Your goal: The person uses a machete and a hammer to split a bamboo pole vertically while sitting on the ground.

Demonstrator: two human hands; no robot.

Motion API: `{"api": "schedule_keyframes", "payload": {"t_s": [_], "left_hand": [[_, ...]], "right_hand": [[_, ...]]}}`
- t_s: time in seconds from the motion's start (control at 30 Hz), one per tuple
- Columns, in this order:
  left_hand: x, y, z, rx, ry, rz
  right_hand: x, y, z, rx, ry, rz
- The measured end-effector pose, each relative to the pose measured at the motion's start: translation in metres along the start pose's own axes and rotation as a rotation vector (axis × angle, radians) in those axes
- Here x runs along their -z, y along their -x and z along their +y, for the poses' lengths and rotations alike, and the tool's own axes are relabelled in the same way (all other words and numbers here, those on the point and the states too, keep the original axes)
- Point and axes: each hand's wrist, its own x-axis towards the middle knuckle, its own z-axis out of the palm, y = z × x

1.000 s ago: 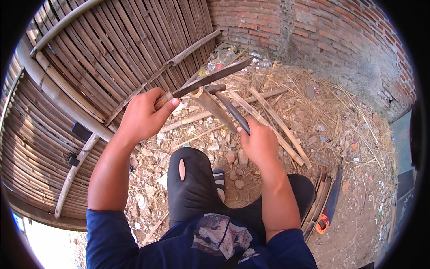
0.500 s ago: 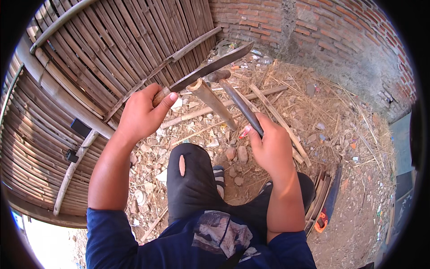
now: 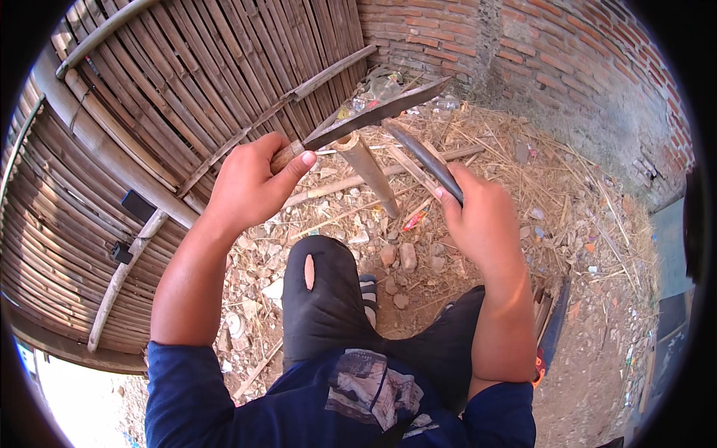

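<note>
My left hand (image 3: pixel 256 183) is closed around the wooden handle of a machete (image 3: pixel 381 112). The long dark blade points up and to the right, crossing the top of a bamboo piece (image 3: pixel 367 170) that stands tilted over the ground. Whether the edge has bitten into the bamboo I cannot tell. My right hand (image 3: pixel 485 213) grips the dark handle of a hammer (image 3: pixel 427 158), just right of the bamboo. Its head is hidden behind the blade.
A bamboo-slat wall (image 3: pixel 194 89) rises on the left, a brick wall (image 3: pixel 553 67) at the back right. Wooden strips (image 3: pixel 340 187), stones (image 3: pixel 408 256) and straw litter the ground. A saw with an orange handle (image 3: pixel 539 367) lies right of my leg.
My right hand has moved right with the hammer, and the hammer's head has gone out of sight behind the blade. The machete has shifted slightly right, its tip lower.
</note>
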Motion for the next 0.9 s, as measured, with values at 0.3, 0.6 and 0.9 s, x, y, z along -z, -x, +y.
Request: {"api": "schedule_keyframes", "payload": {"t_s": [0.3, 0.6, 0.9], "left_hand": [[-0.034, 0.014, -0.029, 0.092, 0.522, 0.008], [-0.078, 0.037, -0.077, 0.390, 0.888, 0.084], [-0.060, 0.119, -0.133, 0.450, 0.778, -0.064]], "right_hand": [[-0.046, 0.001, 0.015, -0.204, -0.168, -0.082], [-0.242, 0.045, 0.018, -0.617, -0.820, -0.002], [-0.243, 0.126, 0.090, -0.727, -0.405, -0.393]]}}
